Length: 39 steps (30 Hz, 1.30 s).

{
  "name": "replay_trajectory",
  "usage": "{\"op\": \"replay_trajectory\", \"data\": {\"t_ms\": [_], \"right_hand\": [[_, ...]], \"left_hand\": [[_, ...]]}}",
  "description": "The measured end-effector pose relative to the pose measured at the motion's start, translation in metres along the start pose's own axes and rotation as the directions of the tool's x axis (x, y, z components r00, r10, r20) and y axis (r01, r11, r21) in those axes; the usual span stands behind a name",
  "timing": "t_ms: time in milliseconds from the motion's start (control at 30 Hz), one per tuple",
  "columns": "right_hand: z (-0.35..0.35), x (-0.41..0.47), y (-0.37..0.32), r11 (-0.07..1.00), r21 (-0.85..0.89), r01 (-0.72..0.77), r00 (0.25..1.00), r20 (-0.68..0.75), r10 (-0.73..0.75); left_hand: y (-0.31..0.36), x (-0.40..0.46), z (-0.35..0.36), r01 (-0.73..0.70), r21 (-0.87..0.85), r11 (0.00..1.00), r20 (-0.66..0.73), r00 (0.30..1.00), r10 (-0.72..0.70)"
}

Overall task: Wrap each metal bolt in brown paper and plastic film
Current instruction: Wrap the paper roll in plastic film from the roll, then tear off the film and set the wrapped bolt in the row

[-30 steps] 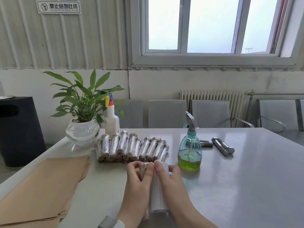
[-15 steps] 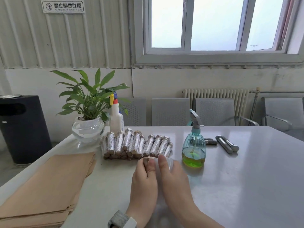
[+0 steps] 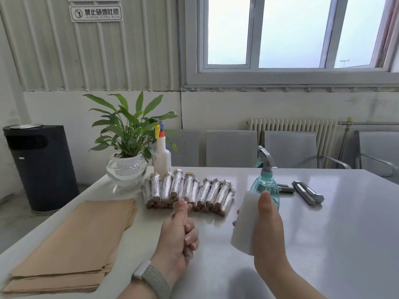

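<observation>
My left hand (image 3: pixel 178 234) is curled round a film-wrapped bolt (image 3: pixel 187 254), thumb up; only the bolt's lower end shows below the fingers. My right hand (image 3: pixel 268 231) grips a white roll of plastic film (image 3: pixel 241 227), held upright above the table and apart from the left hand. A pile of several wrapped bolts (image 3: pixel 187 190) lies just beyond my left hand. Bare metal bolts (image 3: pixel 306 192) lie at the back right. A stack of brown paper (image 3: pixel 75 244) sits at the left.
A teal spray bottle (image 3: pixel 266 186) stands right behind the film roll. A white spray bottle (image 3: pixel 162 157) and a potted plant (image 3: pixel 127 169) stand at the back left of the white table (image 3: pixel 323 244). A black bin (image 3: pixel 41 167) and chairs stand beyond the table.
My hands were together, pressing the bolt against the film roll. Now they have parted: the left holds the bolt, the right has lifted the roll to the right.
</observation>
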State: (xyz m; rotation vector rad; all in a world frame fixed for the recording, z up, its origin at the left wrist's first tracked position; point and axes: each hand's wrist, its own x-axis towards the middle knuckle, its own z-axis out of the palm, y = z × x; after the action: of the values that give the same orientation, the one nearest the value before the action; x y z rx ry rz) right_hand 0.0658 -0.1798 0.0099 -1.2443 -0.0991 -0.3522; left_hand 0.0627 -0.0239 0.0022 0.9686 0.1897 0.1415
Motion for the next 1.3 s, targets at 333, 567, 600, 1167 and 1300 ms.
{"op": "replay_trajectory", "data": {"t_ms": [333,567,600,1167,1300], "right_hand": [[-0.014,0.015,0.022,0.969,-0.245,0.024,0.998,-0.045,-0.036],[-0.018,0.026,0.034,0.956,-0.289,0.051,0.999,0.011,-0.05],[-0.017,0.027,0.035,0.957,-0.287,0.044,0.999,0.013,-0.042],[-0.019,0.026,0.027,0.992,-0.042,-0.123,0.992,0.003,0.123],[-0.015,0.022,0.029,0.992,-0.074,-0.098,0.992,0.069,0.103]], "left_hand": [[0.033,0.048,0.034,-0.009,0.775,0.632,-0.066,0.993,0.094],[0.042,0.109,0.082,-0.008,0.951,-0.308,0.138,0.904,0.404],[0.035,0.114,0.082,0.022,0.921,-0.389,0.158,0.891,0.426],[-0.003,0.043,0.047,-0.457,0.827,0.328,0.301,0.852,0.428],[-0.025,0.007,0.025,-0.427,0.787,0.446,0.328,0.901,0.284]]}}
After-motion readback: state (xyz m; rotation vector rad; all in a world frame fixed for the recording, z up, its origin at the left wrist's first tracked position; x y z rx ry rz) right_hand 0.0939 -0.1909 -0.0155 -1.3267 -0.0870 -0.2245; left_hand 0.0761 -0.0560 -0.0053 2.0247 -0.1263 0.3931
